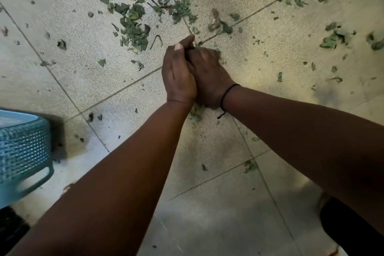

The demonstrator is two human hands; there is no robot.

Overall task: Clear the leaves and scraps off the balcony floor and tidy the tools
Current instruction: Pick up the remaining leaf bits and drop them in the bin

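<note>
Both hands cupped together on the floor (228, 183)

Left hand (179, 77) and right hand (209, 77) press together, fingers curled round a clump of leaves (195, 111) — more lie scattered (basket (22, 147) at left).

Teal woven basket (22, 147), left edge

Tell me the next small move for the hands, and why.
Probably lift the cupped load and carry it to the teal basket at the left. The left hand and right hand are pressed together around gathered leaves, some poking out below the wrists, so the scoop looks complete.
</note>
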